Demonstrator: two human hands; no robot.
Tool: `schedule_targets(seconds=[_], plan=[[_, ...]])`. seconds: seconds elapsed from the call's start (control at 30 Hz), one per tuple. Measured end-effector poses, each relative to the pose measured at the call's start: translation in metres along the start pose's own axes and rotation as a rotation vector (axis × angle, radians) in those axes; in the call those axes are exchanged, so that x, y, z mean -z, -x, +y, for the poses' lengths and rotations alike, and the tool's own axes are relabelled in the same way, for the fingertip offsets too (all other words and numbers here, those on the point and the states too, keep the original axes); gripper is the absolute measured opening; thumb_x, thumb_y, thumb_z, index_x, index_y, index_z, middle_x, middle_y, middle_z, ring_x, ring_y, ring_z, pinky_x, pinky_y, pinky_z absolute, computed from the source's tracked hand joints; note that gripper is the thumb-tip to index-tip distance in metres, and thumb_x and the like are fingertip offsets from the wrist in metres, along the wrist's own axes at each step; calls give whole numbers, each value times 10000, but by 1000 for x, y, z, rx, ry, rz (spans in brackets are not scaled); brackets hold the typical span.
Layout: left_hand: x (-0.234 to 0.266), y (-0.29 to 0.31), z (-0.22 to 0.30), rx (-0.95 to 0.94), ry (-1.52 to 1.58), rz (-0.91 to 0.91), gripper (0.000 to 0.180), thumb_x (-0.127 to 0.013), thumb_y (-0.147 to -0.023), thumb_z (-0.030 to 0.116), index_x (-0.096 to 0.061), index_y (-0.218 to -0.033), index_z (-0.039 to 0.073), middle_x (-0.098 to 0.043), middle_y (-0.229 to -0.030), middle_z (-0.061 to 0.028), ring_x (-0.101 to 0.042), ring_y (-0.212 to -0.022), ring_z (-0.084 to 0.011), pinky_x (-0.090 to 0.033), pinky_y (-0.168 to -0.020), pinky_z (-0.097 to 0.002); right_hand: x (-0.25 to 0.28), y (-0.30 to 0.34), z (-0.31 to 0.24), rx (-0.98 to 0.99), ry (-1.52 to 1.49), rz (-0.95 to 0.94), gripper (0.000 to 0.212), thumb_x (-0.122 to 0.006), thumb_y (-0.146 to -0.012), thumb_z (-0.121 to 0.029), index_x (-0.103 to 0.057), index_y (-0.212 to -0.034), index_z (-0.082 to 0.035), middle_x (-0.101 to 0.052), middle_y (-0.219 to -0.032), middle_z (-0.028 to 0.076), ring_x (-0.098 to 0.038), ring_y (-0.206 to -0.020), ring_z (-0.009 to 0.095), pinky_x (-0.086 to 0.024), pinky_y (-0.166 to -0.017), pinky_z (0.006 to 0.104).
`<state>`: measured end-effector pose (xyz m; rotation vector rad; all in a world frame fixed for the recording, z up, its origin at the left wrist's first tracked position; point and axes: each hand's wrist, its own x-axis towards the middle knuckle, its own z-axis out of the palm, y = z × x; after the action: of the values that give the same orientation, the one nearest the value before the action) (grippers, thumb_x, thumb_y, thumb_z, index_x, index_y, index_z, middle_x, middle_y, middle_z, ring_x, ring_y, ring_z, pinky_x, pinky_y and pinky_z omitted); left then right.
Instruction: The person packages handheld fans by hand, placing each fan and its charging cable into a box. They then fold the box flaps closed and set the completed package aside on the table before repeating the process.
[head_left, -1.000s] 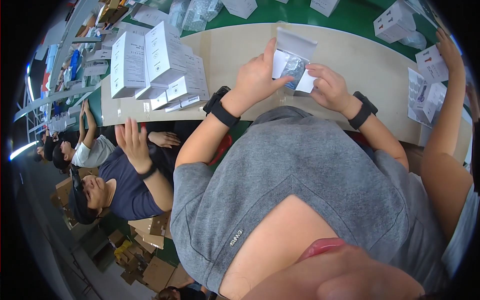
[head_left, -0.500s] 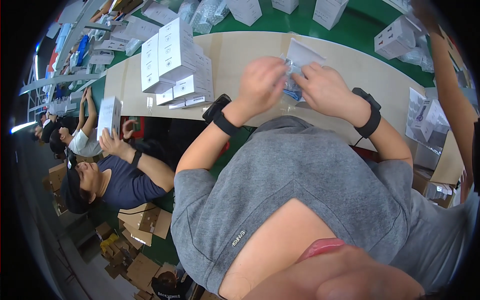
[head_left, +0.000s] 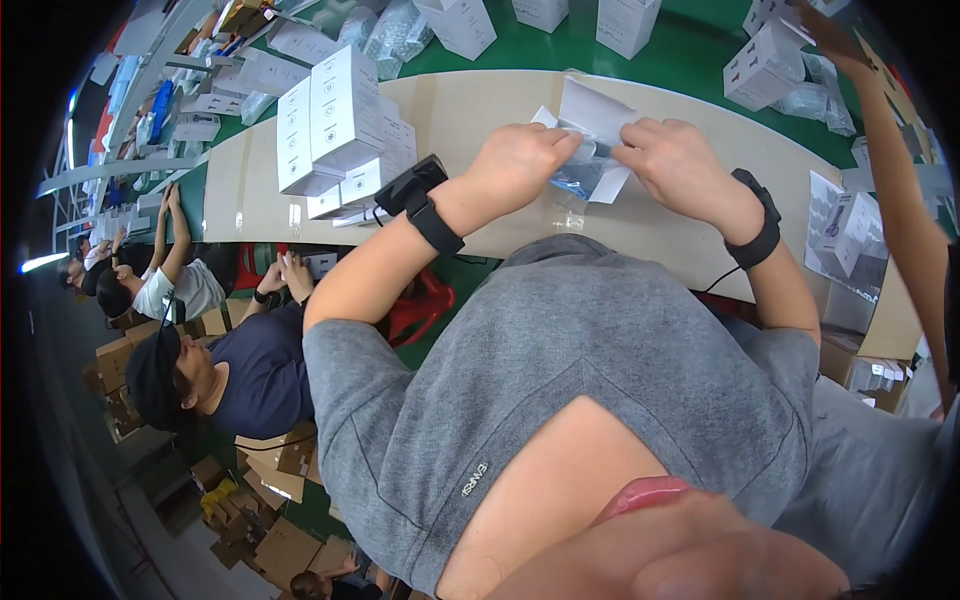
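Observation:
An open white carton (head_left: 598, 108) lies in front of me on the beige table, its lid flap raised on the far side. Inside it shows a clear plastic bag (head_left: 577, 183) with something bluish in it. At the carton's left edge, the closed fingers of my left hand (head_left: 515, 168) pinch the side flap. Across from it, my right hand (head_left: 678, 168) has its curled fingers on the right side flap. Fingertips of both hands are partly hidden. Each wrist wears a black band, the left one with a black device.
Stacked white boxes (head_left: 345, 125) stand left of my left arm on the beige table (head_left: 450, 105). More white boxes (head_left: 628, 28) and bubble-wrapped packs (head_left: 398, 35) sit on the green surface beyond. A co-worker (head_left: 235, 370) sits at left; another person's arm (head_left: 900, 180) reaches in at right.
My hands have moved apart to the carton's two sides, and its side flaps now stand out. The co-worker at left has lowered the white box held up before.

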<state>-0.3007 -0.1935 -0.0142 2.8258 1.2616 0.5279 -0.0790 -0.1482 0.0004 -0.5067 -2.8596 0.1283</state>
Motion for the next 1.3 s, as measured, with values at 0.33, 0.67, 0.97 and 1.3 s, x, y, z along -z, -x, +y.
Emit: schedule_targets(seconds=[0.33,0.67,0.97,1.3], plan=[[-14,-41,14,-57,-65,-306,160,-614,-660,79,-551,-801,38,-554,-846,-70,-594,-692,-257,-467,-554,-361,-21,26,3,-95,-52,165,130,-547,-693,-56,-556,-822,-42,-504,-755,73,-528,-703,240,-434,-588,348],[2,-65,-5,-303,-19,-241,189,-680,-588,125,-634,-750,40,-591,-800,-74,-565,-870,-227,-410,-843,-361,-8,36,16,-133,-189,253,118,-558,-705,-51,-575,-822,-42,-519,-758,85,-540,-682,251,-437,-580,340],[64,-34,3,197,901,125,385,-730,-556,187,-657,-885,2,-614,-977,-96,-524,-930,-221,-378,-856,-350,70,23,-10,-10,-709,565,188,-654,-665,-108,-585,-811,-12,-541,-753,116,-546,-649,263,-426,-560,319],[57,-33,14,403,1006,413,395,-725,-591,194,-641,-920,-7,-577,-1045,-116,-508,-1000,-253,-379,-860,-352,60,18,-18,-170,-647,625,677,-741,-598,-211,-453,-1177,-12,-515,-1093,172,-530,-978,329,-446,-810,358]])
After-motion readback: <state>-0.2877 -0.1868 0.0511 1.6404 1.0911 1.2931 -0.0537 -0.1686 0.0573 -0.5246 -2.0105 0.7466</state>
